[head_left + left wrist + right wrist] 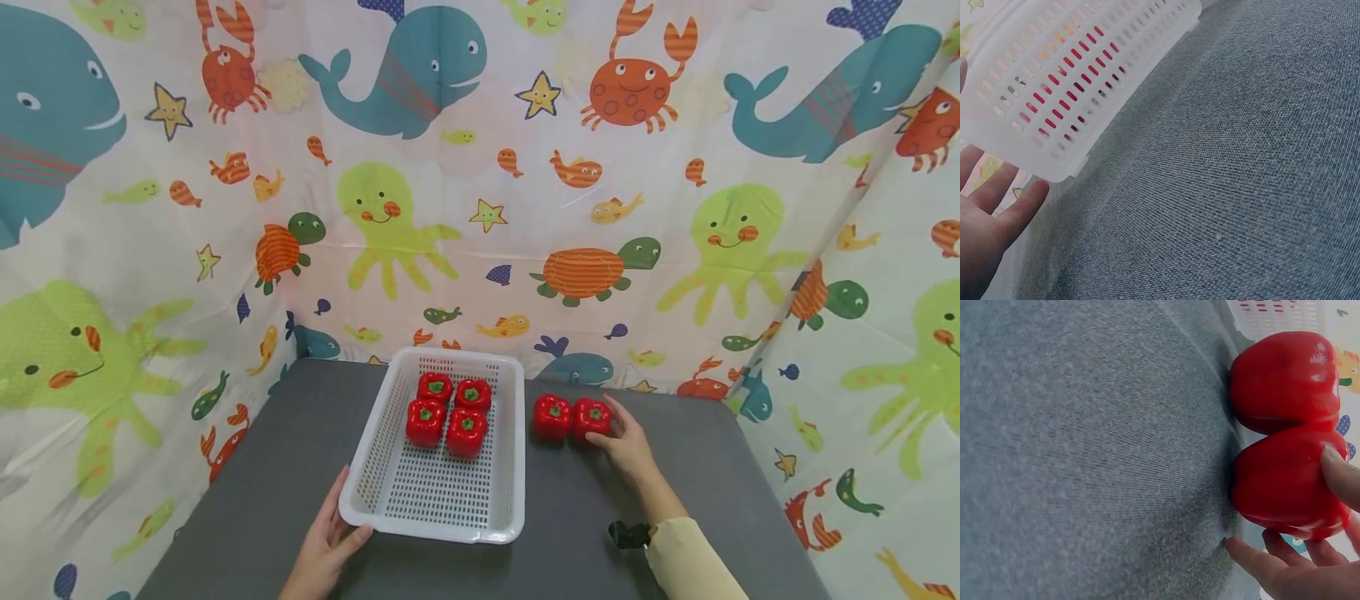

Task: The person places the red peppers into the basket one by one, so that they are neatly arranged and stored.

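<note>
A white perforated plastic basket (pixel 442 529) holds several red bell peppers (pixel 465 432) grouped toward its far half. My left hand (pixel 324 542) is at the basket's near left corner, its fingers along the left side and its thumb by the front edge. Those fingers look straight and spread in the left wrist view, partly hidden behind the basket (pixel 1041 150). Right of the basket, two red bell peppers stand side by side. My right hand (pixel 630 446) holds the right one (pixel 1288 481), thumb on one side and fingers around the other. Its neighbour (pixel 1285 381) touches it.
The grey cloth-covered table (pixel 570 517) lies under everything. A white curtain (pixel 480 250) printed with sea animals encloses the back and both sides. A dark object (pixel 628 534) sits at my right wrist, by the pale sleeve (pixel 690 554).
</note>
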A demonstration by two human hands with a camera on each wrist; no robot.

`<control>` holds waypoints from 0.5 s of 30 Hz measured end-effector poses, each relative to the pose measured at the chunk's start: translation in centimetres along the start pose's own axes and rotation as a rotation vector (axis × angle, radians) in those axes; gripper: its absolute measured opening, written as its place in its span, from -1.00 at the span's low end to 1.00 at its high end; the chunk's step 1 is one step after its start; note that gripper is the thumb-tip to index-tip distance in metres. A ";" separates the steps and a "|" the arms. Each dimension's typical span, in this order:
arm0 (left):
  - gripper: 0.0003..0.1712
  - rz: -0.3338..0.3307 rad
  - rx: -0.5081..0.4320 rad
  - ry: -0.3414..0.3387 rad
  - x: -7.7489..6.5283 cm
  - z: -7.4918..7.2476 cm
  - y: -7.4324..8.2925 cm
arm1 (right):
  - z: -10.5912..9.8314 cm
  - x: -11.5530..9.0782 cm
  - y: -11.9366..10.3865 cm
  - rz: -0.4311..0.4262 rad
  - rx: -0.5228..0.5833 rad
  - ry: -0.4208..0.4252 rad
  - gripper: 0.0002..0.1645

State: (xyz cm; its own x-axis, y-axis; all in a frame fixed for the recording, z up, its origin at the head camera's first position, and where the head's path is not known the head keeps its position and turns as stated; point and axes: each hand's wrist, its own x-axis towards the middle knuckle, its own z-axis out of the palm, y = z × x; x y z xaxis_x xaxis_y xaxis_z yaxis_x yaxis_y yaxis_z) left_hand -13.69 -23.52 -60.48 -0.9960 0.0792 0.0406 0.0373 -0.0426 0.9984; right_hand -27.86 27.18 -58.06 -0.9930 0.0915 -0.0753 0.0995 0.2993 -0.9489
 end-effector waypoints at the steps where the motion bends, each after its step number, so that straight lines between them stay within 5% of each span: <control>1: 0.10 0.000 0.000 0.002 0.0 0.0 0.0 | 0.0 0.0 0.0 0.000 -0.001 -0.002 0.04; 15: 0.10 0.007 -0.002 0.000 -0.1 -0.1 -0.1 | -0.6 -0.9 0.7 0.055 0.080 0.080 0.08</control>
State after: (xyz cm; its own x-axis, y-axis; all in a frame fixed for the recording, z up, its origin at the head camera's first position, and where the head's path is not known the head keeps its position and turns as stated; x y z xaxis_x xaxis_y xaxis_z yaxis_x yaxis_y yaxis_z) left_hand -13.62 -23.61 -60.57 -0.9958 0.0784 0.0476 0.0441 -0.0455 0.9980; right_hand -26.85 27.84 -58.43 -0.9775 0.1819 -0.1063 0.1451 0.2154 -0.9657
